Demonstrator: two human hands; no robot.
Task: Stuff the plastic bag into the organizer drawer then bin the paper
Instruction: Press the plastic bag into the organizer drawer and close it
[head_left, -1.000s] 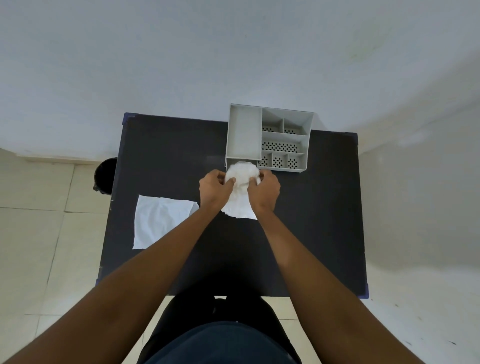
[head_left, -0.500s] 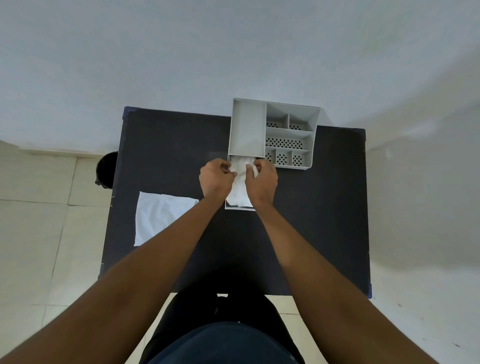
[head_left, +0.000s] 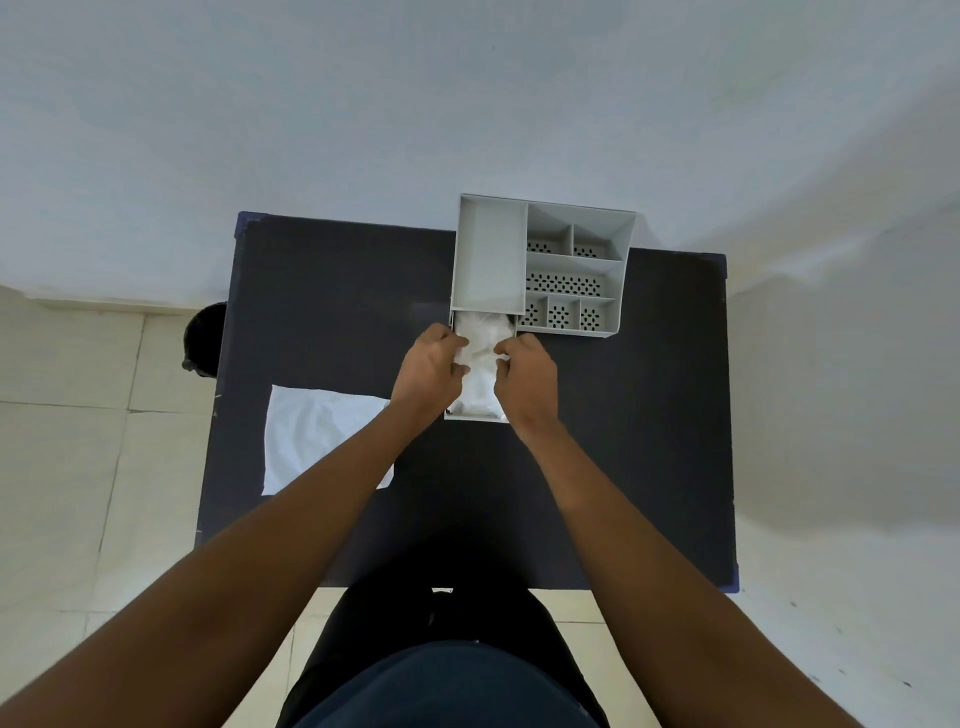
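A grey desk organizer (head_left: 491, 260) stands at the back of the black table (head_left: 623, 441). Its drawer (head_left: 475, 415) is pulled out toward me. A crumpled white plastic bag (head_left: 480, 353) lies inside the drawer, filling it. My left hand (head_left: 428, 371) and my right hand (head_left: 527, 376) sit on either side of the bag with fingers curled into it, pressing it down. A white sheet of paper (head_left: 311, 441) lies flat on the table's left part, partly covered by my left forearm.
A black bin (head_left: 205, 338) stands on the tiled floor beside the table's left edge. The organizer's right side has several perforated compartments (head_left: 566, 283). A white wall runs behind the table. My legs are below the table's near edge.
The bag was bunched above the drawer between both hands; it has since gone down into the drawer, and my hands have settled lower over it.
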